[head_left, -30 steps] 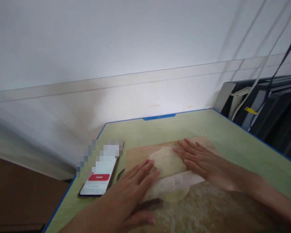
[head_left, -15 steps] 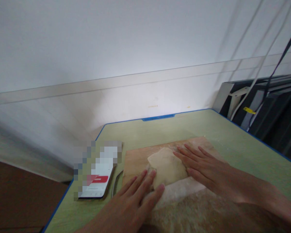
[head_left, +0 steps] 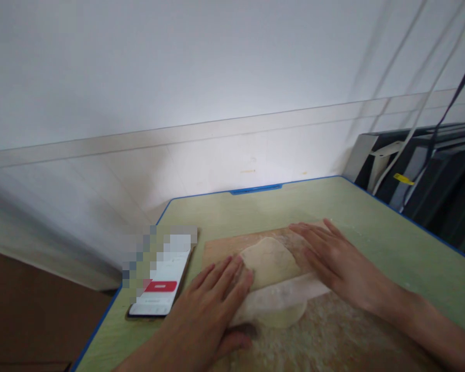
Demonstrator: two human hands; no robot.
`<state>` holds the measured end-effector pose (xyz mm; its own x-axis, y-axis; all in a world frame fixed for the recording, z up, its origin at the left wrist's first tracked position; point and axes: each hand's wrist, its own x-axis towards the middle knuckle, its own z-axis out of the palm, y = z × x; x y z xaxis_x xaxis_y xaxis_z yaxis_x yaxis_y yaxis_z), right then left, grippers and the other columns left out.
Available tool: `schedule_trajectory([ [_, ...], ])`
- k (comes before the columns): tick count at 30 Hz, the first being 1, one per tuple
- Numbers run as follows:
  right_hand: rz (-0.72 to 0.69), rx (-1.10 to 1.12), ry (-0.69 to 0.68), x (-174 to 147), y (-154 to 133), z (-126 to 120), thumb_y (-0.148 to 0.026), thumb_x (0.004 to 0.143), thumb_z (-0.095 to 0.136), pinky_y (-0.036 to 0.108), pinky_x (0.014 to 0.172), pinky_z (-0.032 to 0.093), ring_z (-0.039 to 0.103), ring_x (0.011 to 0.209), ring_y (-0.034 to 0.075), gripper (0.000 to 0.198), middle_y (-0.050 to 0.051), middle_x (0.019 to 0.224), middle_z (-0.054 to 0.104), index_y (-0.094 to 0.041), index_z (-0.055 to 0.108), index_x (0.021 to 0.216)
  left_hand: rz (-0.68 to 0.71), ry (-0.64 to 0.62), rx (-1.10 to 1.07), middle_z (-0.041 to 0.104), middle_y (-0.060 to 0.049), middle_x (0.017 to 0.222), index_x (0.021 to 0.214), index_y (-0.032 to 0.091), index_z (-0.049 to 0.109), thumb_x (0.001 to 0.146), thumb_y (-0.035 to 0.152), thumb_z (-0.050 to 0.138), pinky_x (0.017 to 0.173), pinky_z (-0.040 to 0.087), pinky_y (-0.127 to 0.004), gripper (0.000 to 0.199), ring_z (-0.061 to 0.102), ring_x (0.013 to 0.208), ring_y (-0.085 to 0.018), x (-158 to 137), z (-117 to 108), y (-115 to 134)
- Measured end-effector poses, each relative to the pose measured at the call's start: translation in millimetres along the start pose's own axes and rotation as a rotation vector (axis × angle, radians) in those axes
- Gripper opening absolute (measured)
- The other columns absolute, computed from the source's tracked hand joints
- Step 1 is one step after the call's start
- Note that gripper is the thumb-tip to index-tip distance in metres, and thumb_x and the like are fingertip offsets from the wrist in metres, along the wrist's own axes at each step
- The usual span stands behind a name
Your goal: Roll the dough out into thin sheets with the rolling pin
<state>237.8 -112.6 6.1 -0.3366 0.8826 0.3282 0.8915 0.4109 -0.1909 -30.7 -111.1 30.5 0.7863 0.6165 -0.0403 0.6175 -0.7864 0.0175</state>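
Observation:
A pale, floured rolling pin (head_left: pixel 281 296) lies across a flat sheet of dough (head_left: pixel 273 258), which shows on both its far and near sides. My left hand (head_left: pixel 217 294) rests on the pin's left end, palm down, fingers stretched forward and thumb apart. Over the right end lies my right hand (head_left: pixel 331 253), also with fingers extended. Both hands cover the pin's ends. Under the dough is a wooden board (head_left: pixel 220 248), dusted with flour toward me.
A phone (head_left: pixel 158 294) with a lit screen, partly pixelated, lies left of the board. The green table (head_left: pixel 201 212) has a blue edge and meets a white wall. Dark flat panels (head_left: pixel 449 175) and hanging cables (head_left: pixel 418 113) stand at the right.
Both hands have moved slightly away from me with the rolling pin. Dough now shows on the pin's near side. A curved metal strip beside the phone is now hidden.

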Motion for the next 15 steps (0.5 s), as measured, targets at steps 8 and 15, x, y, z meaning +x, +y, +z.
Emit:
schedule_trajectory([
  [8,0.045,0.011,0.115,7.9,9.6,6.2,-0.028,0.09,0.029,0.052,0.101,0.025,0.053,0.107,0.023,0.035,0.01,0.114,0.06,-0.018,0.048,0.118,-0.161,0.175,0.116,0.039,-0.019,0.134,0.131,0.012,0.036,0.084,0.056,0.04,0.095,0.037,-0.049,0.065,0.037,0.122,-0.033,8.1,7.1,-17.7],
  [15,0.053,0.082,0.007,5.1,22.4,20.9,-0.037,0.091,0.026,0.047,0.102,0.03,0.04,0.121,0.023,0.047,0.013,0.13,0.047,-0.013,0.04,0.129,-0.142,0.151,-0.021,0.039,-0.015,0.135,0.13,0.014,0.035,0.087,0.052,0.04,0.098,0.034,-0.046,0.058,0.032,0.126,-0.03,10.5,5.0,-18.8],
])
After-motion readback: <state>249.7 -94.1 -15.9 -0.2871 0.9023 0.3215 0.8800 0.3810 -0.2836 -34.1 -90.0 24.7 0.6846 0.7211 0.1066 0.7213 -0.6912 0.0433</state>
